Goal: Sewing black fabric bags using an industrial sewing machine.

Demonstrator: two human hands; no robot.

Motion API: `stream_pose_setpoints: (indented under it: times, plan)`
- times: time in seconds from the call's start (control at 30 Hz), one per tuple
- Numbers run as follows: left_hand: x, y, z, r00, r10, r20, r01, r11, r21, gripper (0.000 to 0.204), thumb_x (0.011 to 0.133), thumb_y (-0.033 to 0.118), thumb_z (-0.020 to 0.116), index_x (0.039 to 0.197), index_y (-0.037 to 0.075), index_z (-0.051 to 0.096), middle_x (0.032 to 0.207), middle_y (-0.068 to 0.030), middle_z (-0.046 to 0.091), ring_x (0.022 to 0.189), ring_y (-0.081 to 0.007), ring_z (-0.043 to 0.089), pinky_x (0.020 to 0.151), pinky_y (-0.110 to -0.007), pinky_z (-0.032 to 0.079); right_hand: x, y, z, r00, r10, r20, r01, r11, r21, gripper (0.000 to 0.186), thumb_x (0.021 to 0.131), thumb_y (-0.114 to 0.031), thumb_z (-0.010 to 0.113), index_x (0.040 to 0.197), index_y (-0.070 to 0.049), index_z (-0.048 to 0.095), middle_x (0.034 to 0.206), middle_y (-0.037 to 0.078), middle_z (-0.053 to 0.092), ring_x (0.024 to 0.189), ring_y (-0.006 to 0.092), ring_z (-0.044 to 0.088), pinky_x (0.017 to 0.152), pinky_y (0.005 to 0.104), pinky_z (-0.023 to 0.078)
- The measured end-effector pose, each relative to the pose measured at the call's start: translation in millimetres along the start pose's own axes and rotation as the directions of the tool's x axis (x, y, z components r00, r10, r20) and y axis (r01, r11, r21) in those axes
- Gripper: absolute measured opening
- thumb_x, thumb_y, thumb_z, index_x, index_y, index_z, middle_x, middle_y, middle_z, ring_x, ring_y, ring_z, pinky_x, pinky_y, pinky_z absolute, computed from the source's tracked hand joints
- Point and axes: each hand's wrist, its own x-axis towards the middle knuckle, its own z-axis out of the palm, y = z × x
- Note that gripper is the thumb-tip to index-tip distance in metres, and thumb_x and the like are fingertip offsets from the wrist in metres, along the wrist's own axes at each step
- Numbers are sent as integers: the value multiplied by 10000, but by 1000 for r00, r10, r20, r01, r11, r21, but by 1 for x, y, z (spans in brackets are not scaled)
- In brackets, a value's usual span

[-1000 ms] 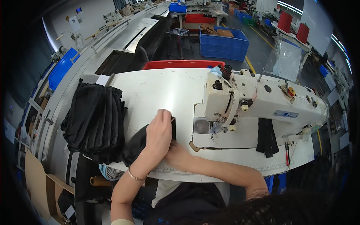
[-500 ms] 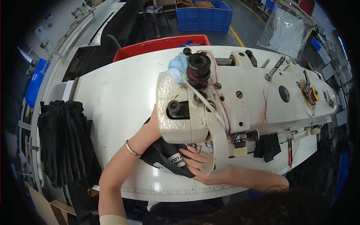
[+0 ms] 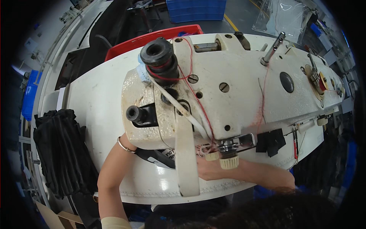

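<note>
A white industrial sewing machine [image 3: 236, 99] fills the middle, with red thread over its top and a long pale lever [image 3: 186, 164] in front. My left hand [image 3: 128, 140] disappears behind the machine head, only its back edge and braceleted wrist showing. A black fabric piece [image 3: 150, 156] with a white label lies beside that hand, under the head. My right hand [image 3: 209, 170] is at the fabric's right, behind the lever and knobs, fingers mostly hidden. A stack of black pieces [image 3: 63, 152] lies on the left of the white table [image 3: 95, 89].
Behind the table sit a red bin [image 3: 118, 49] and a blue crate [image 3: 194, 8]. A long machine bed runs along the left, with another blue bin [image 3: 29, 97]. Black strips [image 3: 270, 142] and red-handled scissors [image 3: 295, 149] lie at the right.
My view has leaned in over the machine, which now looks larger. Both hands and the black piece have shifted under the machine head, so my fingers have gone out of sight.
</note>
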Motion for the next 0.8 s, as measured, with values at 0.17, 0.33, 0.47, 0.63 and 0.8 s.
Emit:
stream_pose_setpoints:
  times: [0.17,0.33,0.47,0.63,0.8]
  plan:
    - [-14,13,-42,996,-60,67,67,992,-109,272,755,19,628,1026,26,603,897,-120,614,853,-279,593,727,-332,477,-14,-24,-52,989,144,31,-140,985,-101,177,747,-164,595,847,-18,587,898,126,589,930,278,588,816,409,472]
    - [-71,63,-71,948,-163,-275,81,955,-285,260,762,-20,638,1020,1,614,824,-118,599,817,-254,564,740,-303,448,-39,64,-105,845,434,-312,-507,468,-724,209,759,-135,600,933,-19,611,856,149,611,799,288,602,697,443,472]
    - [-98,113,-50,978,-115,-177,81,979,-186,158,770,3,652,926,-20,639,778,-108,580,714,-232,506,663,-315,429,-56,118,-88,678,690,-253,-721,557,-413,221,785,-145,572,965,-21,607,909,154,607,859,305,584,749,449,451]
    - [-94,147,-21,979,198,-46,-202,928,-313,142,795,56,658,930,12,649,804,-88,584,744,-255,518,659,-325,450,-51,103,-82,663,718,-212,-746,611,-264,240,817,-157,536,1005,-23,602,975,161,603,934,325,561,815,457,425]
    - [-59,157,20,950,309,48,-271,890,-365,201,832,68,622,1026,15,614,942,-115,585,852,-283,548,752,-358,468,-50,94,-92,655,730,-195,-756,632,-171,262,848,-169,501,1044,-25,597,1040,167,598,1009,345,538,881,464,399]
